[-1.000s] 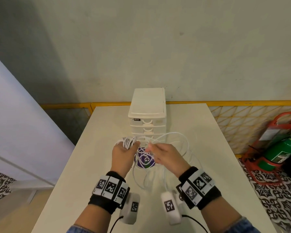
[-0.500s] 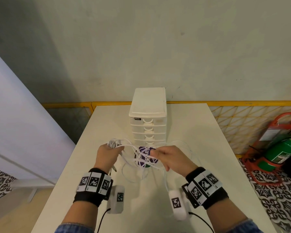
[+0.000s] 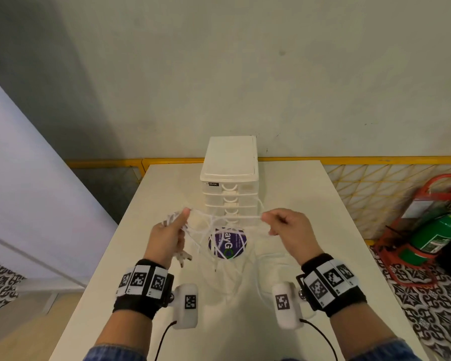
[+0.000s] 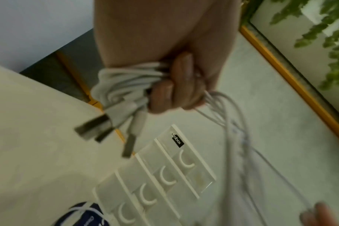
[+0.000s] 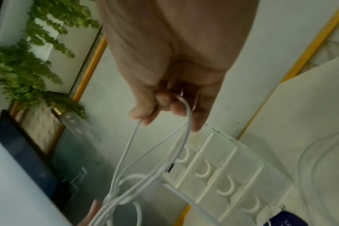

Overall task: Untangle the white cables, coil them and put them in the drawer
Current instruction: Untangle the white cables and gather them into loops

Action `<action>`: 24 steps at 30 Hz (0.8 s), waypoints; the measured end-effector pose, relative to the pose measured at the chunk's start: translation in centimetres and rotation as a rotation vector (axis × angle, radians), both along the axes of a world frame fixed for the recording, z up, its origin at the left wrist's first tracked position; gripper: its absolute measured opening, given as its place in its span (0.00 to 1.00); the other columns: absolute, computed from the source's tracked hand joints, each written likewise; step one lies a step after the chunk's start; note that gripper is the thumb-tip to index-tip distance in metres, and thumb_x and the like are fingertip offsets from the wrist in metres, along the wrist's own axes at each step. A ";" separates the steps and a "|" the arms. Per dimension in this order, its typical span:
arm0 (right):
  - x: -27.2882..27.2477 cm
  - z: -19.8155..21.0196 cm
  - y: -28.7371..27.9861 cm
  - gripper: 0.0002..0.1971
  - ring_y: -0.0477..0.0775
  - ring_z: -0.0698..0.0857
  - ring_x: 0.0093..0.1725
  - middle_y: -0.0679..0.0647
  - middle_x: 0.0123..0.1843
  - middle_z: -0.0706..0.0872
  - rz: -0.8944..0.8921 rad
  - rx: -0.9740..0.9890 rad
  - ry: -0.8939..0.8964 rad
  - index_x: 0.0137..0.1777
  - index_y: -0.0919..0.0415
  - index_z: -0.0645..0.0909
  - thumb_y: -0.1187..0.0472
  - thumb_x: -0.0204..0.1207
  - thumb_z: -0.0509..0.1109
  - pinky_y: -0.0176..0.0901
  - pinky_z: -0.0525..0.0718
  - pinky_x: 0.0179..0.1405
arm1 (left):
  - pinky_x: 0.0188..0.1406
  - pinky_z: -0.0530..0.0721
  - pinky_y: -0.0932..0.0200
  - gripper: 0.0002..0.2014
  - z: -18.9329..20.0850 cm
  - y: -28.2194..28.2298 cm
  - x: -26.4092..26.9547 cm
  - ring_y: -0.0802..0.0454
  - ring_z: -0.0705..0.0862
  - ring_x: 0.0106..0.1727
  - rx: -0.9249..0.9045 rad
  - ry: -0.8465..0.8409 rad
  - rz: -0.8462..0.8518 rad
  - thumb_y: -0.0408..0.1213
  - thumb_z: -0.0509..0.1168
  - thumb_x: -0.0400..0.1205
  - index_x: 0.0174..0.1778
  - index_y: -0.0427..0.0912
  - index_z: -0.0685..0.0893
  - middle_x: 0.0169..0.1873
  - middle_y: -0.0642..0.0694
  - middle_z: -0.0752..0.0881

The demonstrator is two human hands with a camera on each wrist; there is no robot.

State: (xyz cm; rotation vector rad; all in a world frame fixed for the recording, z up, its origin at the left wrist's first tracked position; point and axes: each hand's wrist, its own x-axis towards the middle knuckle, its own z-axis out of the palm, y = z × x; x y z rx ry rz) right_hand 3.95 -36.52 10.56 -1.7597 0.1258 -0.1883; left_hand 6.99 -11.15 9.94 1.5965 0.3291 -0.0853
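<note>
Tangled white cables (image 3: 214,230) stretch between my two hands above the table (image 3: 310,204). My left hand (image 3: 167,238) grips a bunch of cable loops (image 4: 124,79) with several plug ends (image 4: 99,126) sticking out. My right hand (image 3: 284,230) pinches a cable strand (image 5: 182,122) and holds it out to the right. More loops hang down and lie on the table near my wrists. Behind the hands stands the small white drawer unit (image 3: 229,178) with all of its drawers (image 4: 164,178) closed.
A round purple sticker (image 3: 227,243) lies on the table under the cables. A yellow railing (image 3: 349,160) runs behind the table. A green fire extinguisher in a red stand (image 3: 432,235) is on the floor at the right. A pale wall panel is at the left.
My hands have moved apart, the left one to the left and the right one to the right. The cables between them are now pulled out wider and higher.
</note>
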 end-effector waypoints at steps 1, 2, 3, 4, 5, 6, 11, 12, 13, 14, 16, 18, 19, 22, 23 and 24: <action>0.4 -0.7 -0.8 0.09 0.47 0.85 0.34 0.48 0.30 0.86 -0.099 -0.023 0.017 0.35 0.57 0.84 0.63 0.76 0.70 0.40 0.85 0.42 | 0.21 0.66 0.61 0.20 0.0 0.2 0.1 0.54 0.65 0.16 -0.030 -0.001 0.081 0.50 0.71 0.77 0.27 0.41 0.74 0.14 0.50 0.69; 0.7 -1.5 -1.6 0.10 0.52 0.87 0.37 0.50 0.32 0.86 -0.175 -0.065 0.058 0.35 0.57 0.83 0.61 0.78 0.67 0.47 0.86 0.46 | 0.22 0.67 0.60 0.21 0.1 0.4 0.1 0.53 0.66 0.17 -0.043 0.000 0.144 0.50 0.71 0.77 0.27 0.41 0.74 0.14 0.51 0.70; 0.8 -2.2 -2.3 0.10 0.56 0.87 0.40 0.53 0.34 0.87 -0.229 -0.104 0.112 0.36 0.58 0.82 0.60 0.79 0.66 0.52 0.85 0.49 | 0.24 0.68 0.59 0.20 0.2 0.5 0.0 0.53 0.67 0.19 -0.040 -0.001 0.190 0.50 0.71 0.77 0.27 0.41 0.75 0.14 0.50 0.71; 0.7 -3.1 -2.9 0.11 0.59 0.87 0.42 0.56 0.35 0.87 -0.259 -0.150 0.185 0.37 0.60 0.81 0.58 0.80 0.64 0.55 0.84 0.50 | 0.24 0.69 0.59 0.19 0.3 0.5 -0.1 0.52 0.68 0.20 -0.026 -0.008 0.221 0.49 0.71 0.78 0.28 0.40 0.76 0.16 0.48 0.72; 0.6 -4.0 -3.3 0.13 0.62 0.87 0.45 0.57 0.37 0.86 -0.262 -0.234 0.273 0.39 0.62 0.81 0.56 0.81 0.62 0.54 0.83 0.49 | 0.24 0.70 0.59 0.18 0.4 0.4 -0.2 0.51 0.69 0.21 -0.004 -0.023 0.229 0.48 0.70 0.79 0.29 0.39 0.79 0.18 0.46 0.73; 0.4 -4.8 -3.5 0.15 0.64 0.86 0.48 0.59 0.40 0.86 -0.234 -0.348 0.357 0.41 0.65 0.81 0.55 0.81 0.61 0.51 0.81 0.48 | 0.24 0.71 0.59 0.17 0.5 0.2 -0.2 0.51 0.69 0.22 0.025 -0.042 0.216 0.47 0.69 0.79 0.32 0.38 0.81 0.20 0.44 0.73; 0.3 -3.9 -1.4 0.17 0.61 0.76 0.66 0.62 0.68 0.77 -0.299 -0.699 0.081 0.65 0.66 0.78 0.67 0.77 0.60 0.54 0.76 0.65 | 0.20 0.82 0.56 0.15 1.0 -1.8 -0.1 0.50 0.71 0.21 0.226 -0.096 0.057 0.46 0.69 0.79 0.35 0.37 0.86 0.22 0.42 0.71; 0.3 -2.9 -0.5 0.19 0.59 0.75 0.66 0.60 0.66 0.78 -0.307 -0.684 -0.110 0.65 0.64 0.79 0.67 0.75 0.59 0.54 0.76 0.65 | 0.22 0.83 0.52 0.16 1.0 -2.4 -0.2 0.51 0.71 0.20 0.238 -0.100 0.039 0.46 0.70 0.78 0.35 0.36 0.86 0.21 0.43 0.71; 0.2 -1.8 0.6 0.19 0.54 0.77 0.63 0.57 0.62 0.81 -0.244 -0.646 -0.287 0.62 0.62 0.81 0.66 0.73 0.57 0.51 0.77 0.63 | 0.23 0.83 0.51 0.16 1.0 -2.9 -0.4 0.52 0.71 0.19 0.242 -0.107 0.018 0.46 0.70 0.78 0.35 0.35 0.86 0.19 0.44 0.72; 0.1 -0.9 1.7 0.18 0.49 0.77 0.58 0.54 0.57 0.83 -0.100 -0.630 -0.406 0.58 0.59 0.83 0.63 0.73 0.56 0.45 0.76 0.60 | 0.21 0.81 0.53 0.16 1.0 -3.4 -0.6 0.54 0.71 0.17 0.242 -0.118 -0.004 0.46 0.71 0.78 0.34 0.35 0.86 0.19 0.45 0.72; -0.1 -0.5 3.7 0.14 0.47 0.79 0.53 0.47 0.50 0.86 0.207 -0.741 -0.453 0.53 0.53 0.86 0.56 0.76 0.60 0.41 0.75 0.54 | 0.16 0.76 0.61 0.17 1.1 -4.3 -0.9 0.57 0.71 0.14 0.230 -0.133 -0.041 0.45 0.71 0.78 0.29 0.36 0.83 0.17 0.46 0.73; 0.1 -1.5 4.8 0.12 0.52 0.81 0.51 0.48 0.48 0.86 0.313 -0.847 -0.390 0.53 0.51 0.87 0.52 0.75 0.66 0.45 0.74 0.51 | 0.16 0.75 0.61 0.19 1.2 -4.8 -1.2 0.57 0.70 0.13 0.202 -0.136 -0.077 0.44 0.71 0.78 0.24 0.37 0.79 0.13 0.49 0.72; 0.2 -1.9 5.0 0.11 0.54 0.82 0.50 0.49 0.46 0.86 0.307 -0.857 -0.359 0.53 0.51 0.88 0.53 0.74 0.68 0.46 0.73 0.50 | 0.17 0.76 0.60 0.20 1.2 -5.0 -1.3 0.57 0.69 0.12 0.193 -0.133 -0.096 0.44 0.71 0.78 0.24 0.36 0.78 0.11 0.51 0.71; 0.5 -2.0 4.7 0.11 0.51 0.82 0.51 0.47 0.48 0.86 0.295 -0.790 -0.297 0.56 0.51 0.85 0.56 0.73 0.72 0.45 0.71 0.55 | 0.15 0.74 0.64 0.18 1.3 -4.9 -1.6 0.58 0.69 0.12 0.163 -0.127 -0.120 0.43 0.71 0.79 0.29 0.35 0.78 0.10 0.53 0.69; 0.6 -1.9 4.7 0.13 0.49 0.81 0.54 0.46 0.52 0.86 0.311 -0.788 -0.283 0.57 0.52 0.83 0.56 0.73 0.72 0.43 0.69 0.58 | 0.14 0.72 0.66 0.18 1.3 -4.8 -1.7 0.58 0.68 0.12 0.148 -0.126 -0.122 0.43 0.70 0.79 0.30 0.34 0.78 0.10 0.53 0.70; 0.6 -2.1 4.7 0.13 0.48 0.80 0.56 0.46 0.53 0.85 0.322 -0.791 -0.279 0.58 0.53 0.82 0.57 0.73 0.72 0.42 0.69 0.59 | 0.14 0.70 0.68 0.17 1.3 -4.7 -1.6 0.58 0.67 0.13 0.136 -0.127 -0.128 0.43 0.70 0.79 0.31 0.34 0.79 0.11 0.52 0.69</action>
